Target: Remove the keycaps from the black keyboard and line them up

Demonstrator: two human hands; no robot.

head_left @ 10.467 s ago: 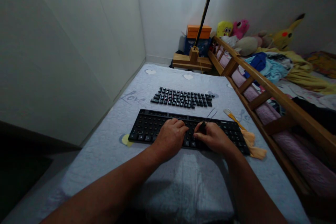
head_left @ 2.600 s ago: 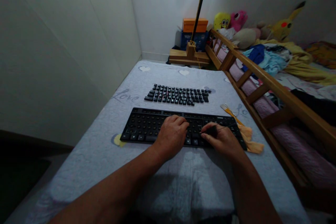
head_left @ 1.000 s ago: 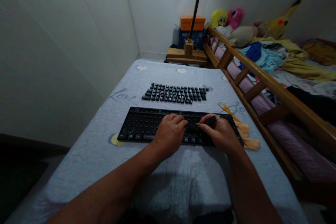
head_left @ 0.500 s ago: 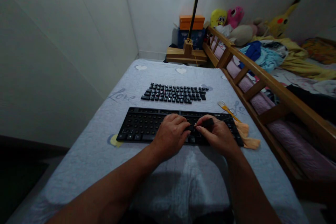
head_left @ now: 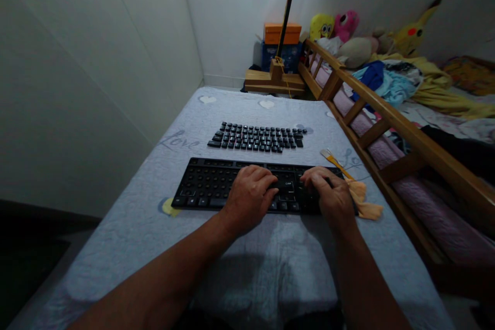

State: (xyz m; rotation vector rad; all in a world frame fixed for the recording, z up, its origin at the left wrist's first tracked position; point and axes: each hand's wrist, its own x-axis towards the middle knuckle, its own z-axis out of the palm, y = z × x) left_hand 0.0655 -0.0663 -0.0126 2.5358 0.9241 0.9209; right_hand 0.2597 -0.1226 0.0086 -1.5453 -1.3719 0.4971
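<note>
A black keyboard (head_left: 209,164) lies across the bed cover, with many of its keycaps off and the bare switch positions showing. My left hand (head_left: 251,191) rests over its middle, fingers curled and thumb close to the index finger. Whatever lies between those fingertips is too dark to make out. Over the number pad on the right, my right hand (head_left: 327,191) is closed around a dark wire keycap puller (head_left: 329,182), mostly hidden by the fingers. Beyond the keyboard, loose black keycaps (head_left: 251,138) are laid out in rows.
A brush (head_left: 336,163) with a yellow handle lies beside an orange cloth (head_left: 363,201) at the keyboard's right end. A wooden bed rail (head_left: 381,108) runs along the right. Boxes (head_left: 282,33) and a wooden stand (head_left: 275,80) are at the far end.
My right hand has moved right, away from my left fingertips to the number pad, and turned so the puller is mostly hidden. My left hand has shifted slightly left.
</note>
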